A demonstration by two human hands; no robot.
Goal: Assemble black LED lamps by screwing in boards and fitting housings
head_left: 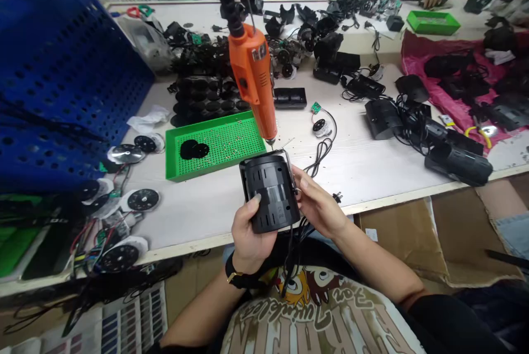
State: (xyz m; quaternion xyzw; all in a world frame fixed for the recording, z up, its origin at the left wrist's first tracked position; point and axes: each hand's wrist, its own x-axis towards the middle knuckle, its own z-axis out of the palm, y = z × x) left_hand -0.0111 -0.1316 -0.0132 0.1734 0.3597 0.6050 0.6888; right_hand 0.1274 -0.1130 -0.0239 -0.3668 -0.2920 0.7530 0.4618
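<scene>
One orange screwdriver [256,75] points down at a black housing [270,194], near center. The left hand [251,235] pinches the housing between thumb and fingers; the right hand [323,208] extends its fingers along the right side, grip unclear: apparently alignment, calling for steadiness beneath the bit [271,147].

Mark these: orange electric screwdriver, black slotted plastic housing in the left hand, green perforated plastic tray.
Orange electric screwdriver [253,70]: head view, middle of its body.
Black slotted plastic housing [273,193]: head view, middle of its curved side.
Green perforated plastic tray [215,166]: head view, its near wall.
</scene>
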